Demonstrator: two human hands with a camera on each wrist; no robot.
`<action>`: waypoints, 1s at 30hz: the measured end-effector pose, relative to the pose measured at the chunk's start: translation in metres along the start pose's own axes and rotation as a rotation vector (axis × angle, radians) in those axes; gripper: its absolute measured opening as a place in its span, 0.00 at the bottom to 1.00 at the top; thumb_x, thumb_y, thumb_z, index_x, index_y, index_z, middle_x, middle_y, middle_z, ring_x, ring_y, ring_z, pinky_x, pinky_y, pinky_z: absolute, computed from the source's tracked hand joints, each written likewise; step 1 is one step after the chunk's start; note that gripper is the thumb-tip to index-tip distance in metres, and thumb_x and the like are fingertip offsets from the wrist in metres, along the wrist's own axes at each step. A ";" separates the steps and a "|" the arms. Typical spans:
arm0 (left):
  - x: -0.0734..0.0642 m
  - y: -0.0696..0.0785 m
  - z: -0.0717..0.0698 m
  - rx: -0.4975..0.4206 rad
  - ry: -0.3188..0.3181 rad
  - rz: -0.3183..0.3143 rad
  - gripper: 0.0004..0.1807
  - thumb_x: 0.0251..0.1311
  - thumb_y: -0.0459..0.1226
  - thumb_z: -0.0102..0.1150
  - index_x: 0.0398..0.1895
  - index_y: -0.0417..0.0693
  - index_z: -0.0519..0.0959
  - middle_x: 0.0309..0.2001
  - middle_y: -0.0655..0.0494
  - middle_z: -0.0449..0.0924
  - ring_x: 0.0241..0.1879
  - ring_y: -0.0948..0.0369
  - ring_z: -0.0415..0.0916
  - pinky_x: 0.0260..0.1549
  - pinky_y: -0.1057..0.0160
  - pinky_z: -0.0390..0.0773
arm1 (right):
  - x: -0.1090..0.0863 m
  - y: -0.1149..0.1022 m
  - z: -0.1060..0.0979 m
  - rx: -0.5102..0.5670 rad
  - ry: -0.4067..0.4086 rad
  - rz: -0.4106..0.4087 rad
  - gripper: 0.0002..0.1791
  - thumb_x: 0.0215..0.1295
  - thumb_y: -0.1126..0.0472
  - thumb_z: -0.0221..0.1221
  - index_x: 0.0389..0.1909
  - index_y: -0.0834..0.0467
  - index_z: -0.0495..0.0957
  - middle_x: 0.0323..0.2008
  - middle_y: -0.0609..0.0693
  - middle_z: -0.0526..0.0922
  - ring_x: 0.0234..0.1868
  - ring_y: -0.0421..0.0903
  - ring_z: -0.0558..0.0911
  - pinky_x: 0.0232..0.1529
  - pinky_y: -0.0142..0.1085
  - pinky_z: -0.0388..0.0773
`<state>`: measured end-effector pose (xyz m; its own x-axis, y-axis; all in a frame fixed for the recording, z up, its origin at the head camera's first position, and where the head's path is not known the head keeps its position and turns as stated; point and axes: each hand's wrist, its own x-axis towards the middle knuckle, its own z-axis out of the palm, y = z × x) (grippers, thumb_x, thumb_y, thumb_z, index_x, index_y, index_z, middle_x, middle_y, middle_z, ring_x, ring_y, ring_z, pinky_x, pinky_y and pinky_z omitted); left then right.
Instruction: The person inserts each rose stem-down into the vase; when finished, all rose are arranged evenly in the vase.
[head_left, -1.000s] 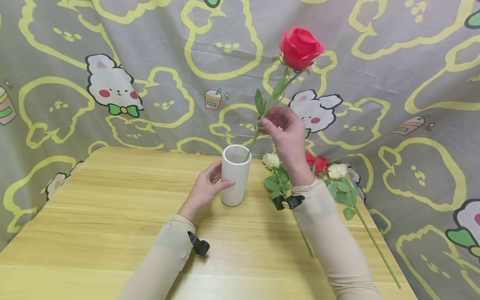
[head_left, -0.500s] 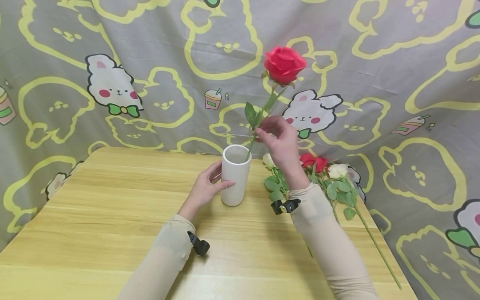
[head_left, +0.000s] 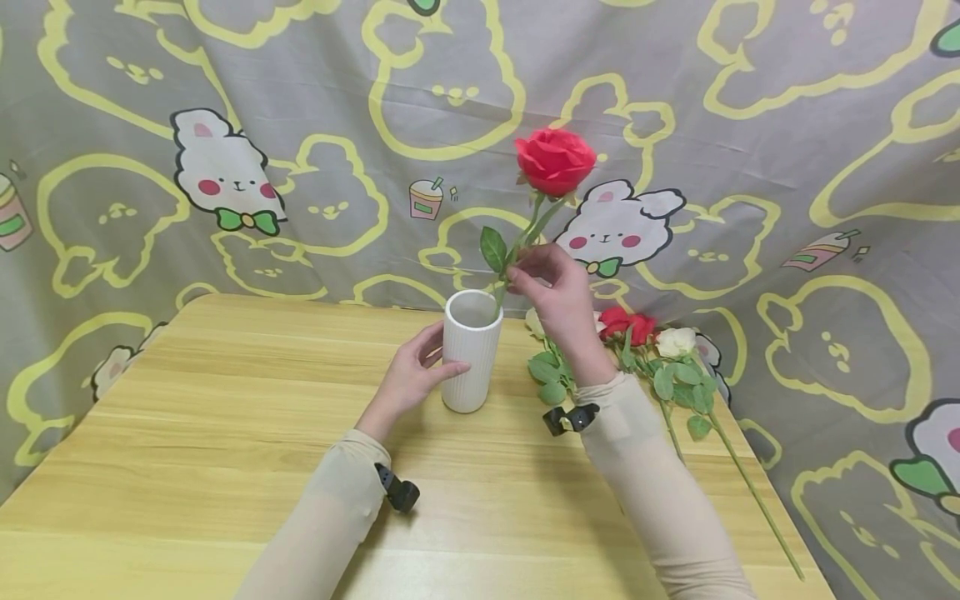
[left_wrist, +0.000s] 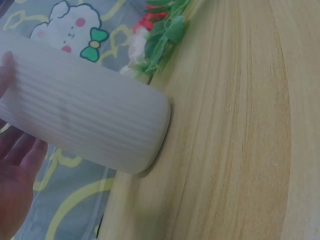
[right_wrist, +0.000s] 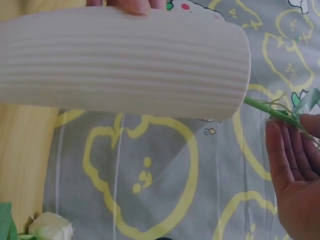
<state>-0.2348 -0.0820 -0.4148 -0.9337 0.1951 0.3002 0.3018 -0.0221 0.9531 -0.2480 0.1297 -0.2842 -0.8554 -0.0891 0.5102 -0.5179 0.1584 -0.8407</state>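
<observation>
Head view: the rose (head_left: 557,161) is slanting over the vase (head_left: 467,367), long axis running 1 to 7 o'clock, bloom pointing to 1, lower stem going down inside the mouth at the right side of the rim; vase wall is hiding the stem end. Petals are looking like red fabric, layered and rounded; stem thin and green, leaf (head_left: 492,248) sticking out toward 11. Right hand (head_left: 557,292) is pinching the stem between thumb and fingers, just above the rim. Left hand (head_left: 411,373) is grasping the vase from 9 o'clock, thumb across the front. Vase is standing upright on the table (head_left: 225,433): white, ribbed cylinder, smooth rim. Table is showing light wood grain. More flowers are lying at 3 to 4 o'clock from the vase: red blooms (head_left: 628,325), a white rose (head_left: 677,342), green leaves (head_left: 546,379). Patterned cloth (head_left: 315,92) is hanging behind.

Left wrist view: vase is crossing the frame tilted, base pointing to 4 o'clock, mouth out of shot. Left fingers are wrapping it from 9 o'clock. Red and pale flowers are blurring at 12.

Right wrist view: vase is lying sideways in frame, mouth pointing to 3. Stem is leaving the mouth toward 4, right fingers gripping it near the leaves. Left fingertips are pressing the vase wall at 12; a white bloom is showing at 7.
</observation>
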 end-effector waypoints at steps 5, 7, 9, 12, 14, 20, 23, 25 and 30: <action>0.000 0.000 0.000 0.009 -0.006 -0.009 0.40 0.53 0.28 0.72 0.70 0.39 0.66 0.65 0.40 0.70 0.65 0.50 0.67 0.64 0.57 0.68 | -0.003 0.004 -0.008 -0.090 -0.016 0.004 0.17 0.63 0.63 0.66 0.49 0.68 0.78 0.40 0.59 0.82 0.40 0.50 0.81 0.43 0.37 0.84; 0.000 -0.001 -0.001 0.011 -0.008 -0.017 0.40 0.53 0.27 0.72 0.71 0.39 0.65 0.65 0.40 0.69 0.65 0.50 0.66 0.65 0.57 0.67 | -0.004 0.007 -0.011 -0.101 -0.022 0.006 0.17 0.64 0.62 0.66 0.49 0.68 0.78 0.41 0.59 0.83 0.41 0.50 0.81 0.44 0.37 0.83; 0.000 0.001 -0.001 0.009 -0.010 -0.024 0.41 0.53 0.26 0.71 0.71 0.38 0.64 0.66 0.38 0.67 0.66 0.48 0.65 0.65 0.55 0.66 | -0.005 0.007 -0.014 -0.110 -0.025 0.021 0.17 0.64 0.61 0.66 0.50 0.67 0.79 0.42 0.58 0.83 0.43 0.49 0.81 0.46 0.38 0.82; -0.002 0.011 0.000 0.014 -0.017 -0.026 0.40 0.53 0.25 0.70 0.70 0.34 0.63 0.66 0.36 0.67 0.66 0.46 0.64 0.65 0.53 0.66 | -0.008 0.008 -0.020 -0.128 -0.021 0.050 0.17 0.65 0.60 0.65 0.51 0.65 0.79 0.43 0.56 0.83 0.45 0.47 0.80 0.48 0.38 0.80; -0.004 0.020 0.001 0.018 -0.023 -0.031 0.40 0.54 0.25 0.70 0.70 0.33 0.63 0.66 0.35 0.67 0.66 0.45 0.64 0.65 0.53 0.66 | -0.009 0.009 -0.024 -0.143 -0.020 0.069 0.18 0.65 0.59 0.65 0.51 0.65 0.78 0.44 0.55 0.83 0.45 0.47 0.80 0.50 0.39 0.79; -0.007 0.031 0.003 0.016 -0.030 -0.033 0.39 0.54 0.24 0.69 0.70 0.32 0.63 0.67 0.35 0.66 0.67 0.45 0.63 0.66 0.52 0.65 | -0.016 0.017 -0.041 -0.227 -0.033 0.110 0.17 0.66 0.58 0.65 0.50 0.64 0.79 0.44 0.54 0.83 0.46 0.46 0.80 0.54 0.40 0.78; -0.004 0.020 0.001 0.020 -0.030 -0.036 0.40 0.55 0.26 0.70 0.71 0.34 0.63 0.68 0.38 0.65 0.68 0.48 0.62 0.66 0.55 0.64 | -0.020 0.023 -0.051 -0.267 -0.040 0.134 0.17 0.66 0.58 0.64 0.50 0.64 0.79 0.45 0.54 0.83 0.46 0.46 0.79 0.53 0.40 0.77; -0.002 0.012 0.000 0.031 -0.030 -0.040 0.41 0.55 0.27 0.70 0.71 0.36 0.62 0.68 0.39 0.65 0.67 0.49 0.62 0.66 0.56 0.64 | -0.023 0.027 -0.056 -0.283 -0.046 0.153 0.17 0.66 0.58 0.64 0.50 0.64 0.79 0.45 0.54 0.82 0.47 0.46 0.79 0.52 0.41 0.77; 0.001 0.002 -0.001 0.057 -0.027 -0.035 0.41 0.55 0.31 0.71 0.72 0.40 0.64 0.68 0.42 0.66 0.67 0.51 0.64 0.66 0.58 0.65 | -0.029 0.039 -0.069 -0.349 -0.070 0.195 0.18 0.66 0.58 0.64 0.52 0.63 0.78 0.46 0.54 0.82 0.48 0.48 0.79 0.52 0.43 0.77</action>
<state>-0.2351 -0.0834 -0.4126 -0.9385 0.2210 0.2654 0.2807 0.0405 0.9589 -0.2434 0.2066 -0.3193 -0.9419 -0.0893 0.3239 -0.3234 0.5023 -0.8020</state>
